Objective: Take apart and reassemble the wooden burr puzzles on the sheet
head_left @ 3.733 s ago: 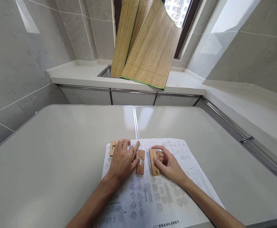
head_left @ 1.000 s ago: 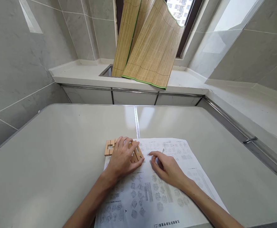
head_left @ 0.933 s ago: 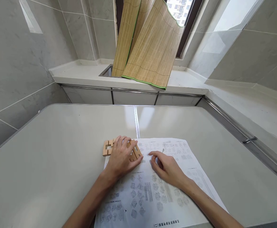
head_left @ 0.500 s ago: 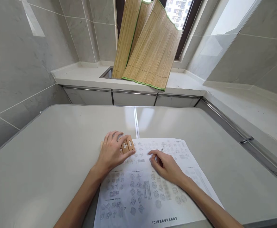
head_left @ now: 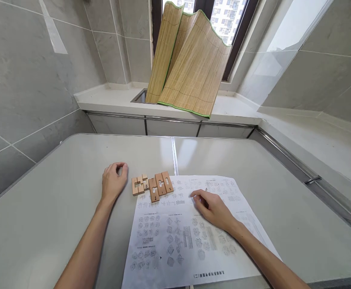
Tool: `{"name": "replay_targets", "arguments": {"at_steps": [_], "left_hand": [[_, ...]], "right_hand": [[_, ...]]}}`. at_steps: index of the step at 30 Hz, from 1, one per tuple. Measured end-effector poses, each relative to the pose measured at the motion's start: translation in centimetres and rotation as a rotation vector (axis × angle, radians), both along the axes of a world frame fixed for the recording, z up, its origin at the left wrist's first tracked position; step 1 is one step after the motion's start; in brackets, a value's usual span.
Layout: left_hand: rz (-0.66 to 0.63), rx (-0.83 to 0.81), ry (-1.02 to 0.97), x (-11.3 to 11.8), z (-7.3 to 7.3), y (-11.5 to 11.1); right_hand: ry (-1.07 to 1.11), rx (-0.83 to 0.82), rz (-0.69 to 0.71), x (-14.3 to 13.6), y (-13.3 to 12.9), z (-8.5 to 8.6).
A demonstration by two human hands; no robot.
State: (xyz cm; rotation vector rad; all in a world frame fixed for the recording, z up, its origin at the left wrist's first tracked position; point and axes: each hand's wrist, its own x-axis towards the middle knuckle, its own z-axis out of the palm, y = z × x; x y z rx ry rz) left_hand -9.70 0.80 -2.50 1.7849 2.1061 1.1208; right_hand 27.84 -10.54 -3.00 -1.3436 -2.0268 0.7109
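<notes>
Several notched wooden pieces (head_left: 161,184) with numbers on them lie side by side at the top left corner of a printed paper sheet (head_left: 181,241). Left of them, my left hand (head_left: 114,180) rests on the table, apart from the pieces, its fingertips pressed together; what they hold, if anything, cannot be made out. My right hand (head_left: 213,208) lies on the sheet with its fingers curled and thumb near the index finger. A small thin item pokes out just behind it. The sheet shows rows of small drawings and printed text.
The pale table (head_left: 57,208) has a metal seam down its middle. Beyond it, a folded bamboo mat (head_left: 193,64) leans on a white ledge (head_left: 109,100) by a window. Grey tiled walls stand on both sides, and a metal rail (head_left: 289,156) runs along the right.
My left hand has let go of the wooden pieces and moved left, so all of them now show. My right hand has hardly moved. The view has tilted slightly.
</notes>
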Motion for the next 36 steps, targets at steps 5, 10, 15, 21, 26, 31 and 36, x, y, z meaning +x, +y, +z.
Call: {"name": "replay_targets", "arguments": {"at_steps": [5,10,15,21,26,31,36], "left_hand": [[-0.005,-0.043,-0.036,0.3,0.2,-0.1],[-0.026,-0.068,-0.079,0.3,0.6,-0.5],[-0.030,-0.074,-0.154,0.1,0.9,-1.2],[-0.028,-0.078,-0.201,0.0,1.0,-1.5],[-0.030,-0.083,-0.202,0.0,1.0,-1.5],[-0.045,-0.095,-0.178,0.0,1.1,-1.5],[-0.047,-0.098,-0.156,0.1,1.2,-1.4]], "right_hand": [[-0.039,0.053,-0.039,0.7,0.3,-0.5],[-0.061,0.067,-0.020,0.5,0.3,-0.6],[-0.067,0.074,-0.021,0.5,0.3,-0.7],[-0.072,0.074,-0.017,0.6,0.4,-0.8],[-0.068,0.071,-0.022,0.6,0.4,-0.9],[-0.056,0.021,-0.016,0.7,0.6,-0.9],[-0.055,0.003,-0.016,0.6,0.6,-0.9]]}}
